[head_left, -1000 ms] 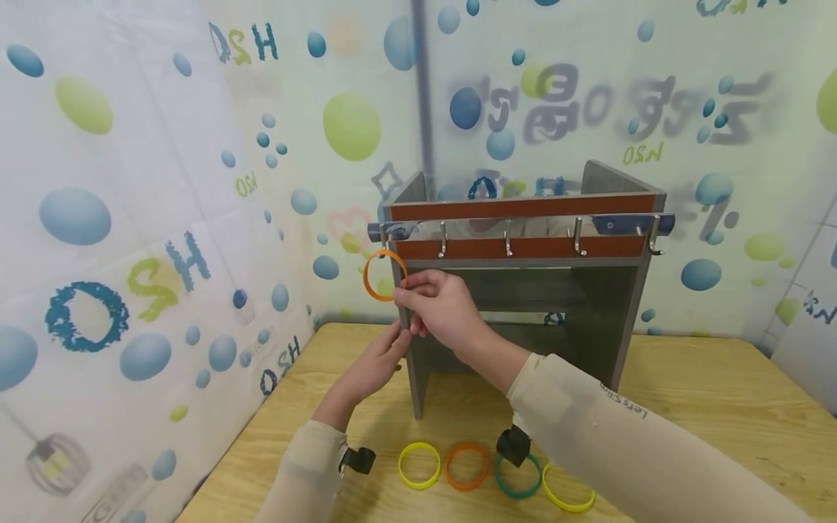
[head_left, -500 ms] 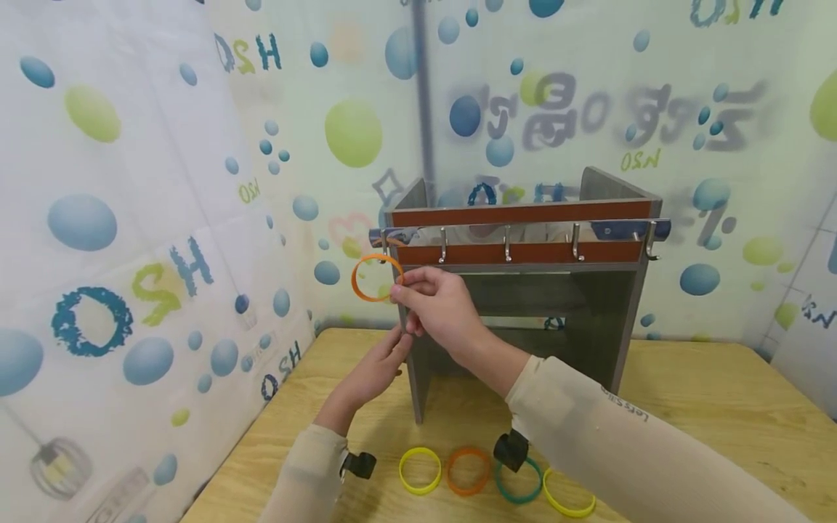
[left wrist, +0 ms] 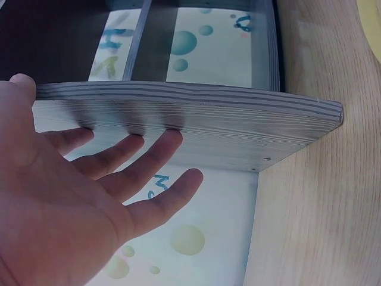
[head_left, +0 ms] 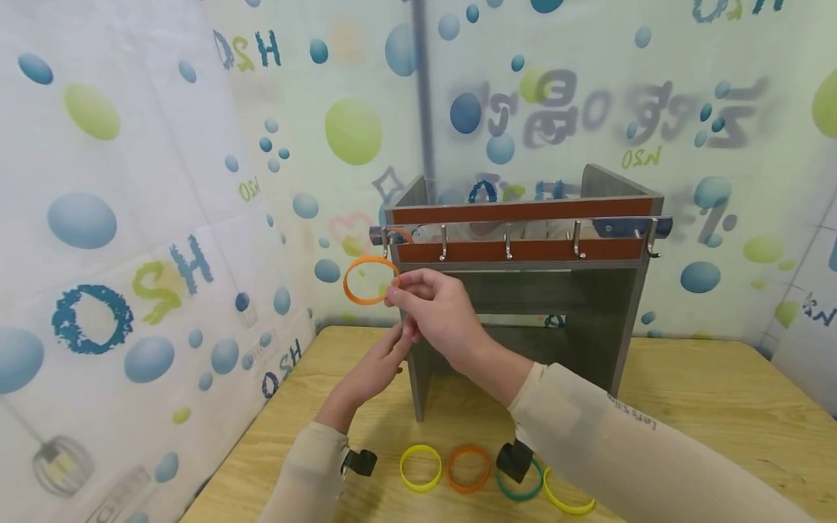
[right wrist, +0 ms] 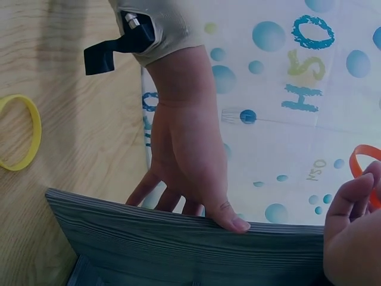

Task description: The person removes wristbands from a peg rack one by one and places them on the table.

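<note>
My right hand pinches an orange wristband between thumb and fingertips, in front of the left end of a hook rail. The band stands out to the left, just below the leftmost hook. Lower down, my left hand grips the left side panel of a grey desktop shelf. Its fingertips press the outer face while the thumb laps over the front edge. In the right wrist view the orange band is partly hidden by the right hand's fingers.
On the wooden table in front of the shelf lie a yellow wristband, an orange one, a teal one and another yellow one. A patterned curtain closes off the back and left.
The right hand has shifted the orange wristband slightly left and down, away from the leftmost hook, and the band has turned flatter. The left hand stays on the side panel.
</note>
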### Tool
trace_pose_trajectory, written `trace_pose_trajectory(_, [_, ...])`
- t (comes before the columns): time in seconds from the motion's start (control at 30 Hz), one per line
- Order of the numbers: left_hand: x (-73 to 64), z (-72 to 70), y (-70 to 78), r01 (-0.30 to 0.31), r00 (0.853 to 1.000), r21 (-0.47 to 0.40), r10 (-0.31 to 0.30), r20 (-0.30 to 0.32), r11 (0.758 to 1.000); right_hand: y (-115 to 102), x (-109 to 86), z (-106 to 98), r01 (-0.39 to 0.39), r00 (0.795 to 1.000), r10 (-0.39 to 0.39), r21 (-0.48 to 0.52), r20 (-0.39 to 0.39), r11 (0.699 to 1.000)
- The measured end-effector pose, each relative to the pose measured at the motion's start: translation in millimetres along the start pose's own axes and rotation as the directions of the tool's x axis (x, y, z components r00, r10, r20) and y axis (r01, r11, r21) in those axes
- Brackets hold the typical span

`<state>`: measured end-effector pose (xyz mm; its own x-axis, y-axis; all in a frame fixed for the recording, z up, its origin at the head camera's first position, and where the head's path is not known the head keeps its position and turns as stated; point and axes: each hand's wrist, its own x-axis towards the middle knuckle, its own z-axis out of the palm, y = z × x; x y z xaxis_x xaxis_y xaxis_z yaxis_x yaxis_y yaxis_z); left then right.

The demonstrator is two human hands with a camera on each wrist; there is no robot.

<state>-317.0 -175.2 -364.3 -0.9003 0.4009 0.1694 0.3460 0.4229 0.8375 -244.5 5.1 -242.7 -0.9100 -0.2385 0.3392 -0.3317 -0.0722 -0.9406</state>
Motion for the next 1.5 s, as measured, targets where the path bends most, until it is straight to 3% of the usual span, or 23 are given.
trace_pose_trajectory(0.6, [-4.0,0.9,0.6,0.001,1.000,-0.005,-0.001,-0.017,1.000,10.0,-22.7,-20.9,-0.097,0.995,0.097,-0.011,-0.006,0.995])
trace_pose_trajectory(1.5, [-1.9,0.4,-1.2,-0.016,1.000,-0.037,0.016,0.012,0.999,13.0,-62.9,-84.3,-0.184,0.983,0.180,-0.126,-0.047,0.975])
